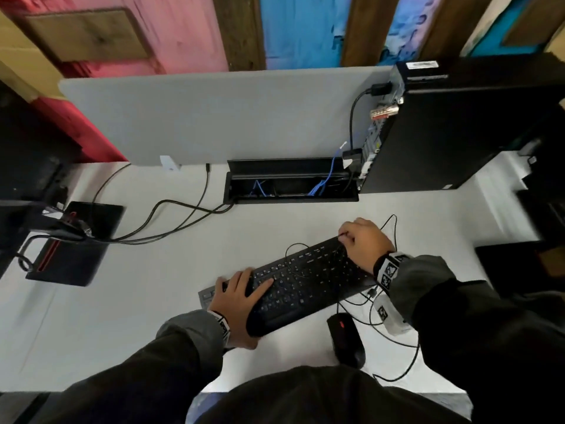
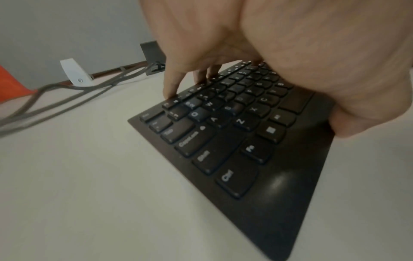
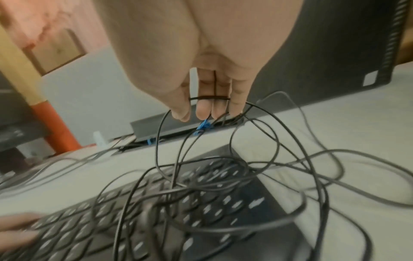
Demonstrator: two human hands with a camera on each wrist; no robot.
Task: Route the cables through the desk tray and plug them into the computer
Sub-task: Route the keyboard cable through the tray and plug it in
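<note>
A black keyboard [image 1: 305, 280] lies slanted on the white desk [image 1: 137, 301]. My left hand [image 1: 244, 310] grips its left end, fingers over the keys [image 2: 223, 141] and thumb under the near edge. At the far right corner my right hand [image 1: 357, 240] pinches a thin black cable [image 1: 394, 228]; the right wrist view shows that cable [image 3: 210, 97] looped across the fingers, with tangled loops over the keyboard [image 3: 201, 211]. A black mouse [image 1: 345, 338] sits near the front edge. The open desk tray [image 1: 290, 198] lies behind, and the black computer [image 1: 458, 123] stands at the back right.
Blue network cables [image 1: 321, 185] rise from the tray toward the computer's rear ports. Thick black cables [image 1: 183, 212] run from the tray's left end to a black monitor base [image 1: 76, 240] at the left. A grey partition [image 1: 214, 114] closes the desk's back.
</note>
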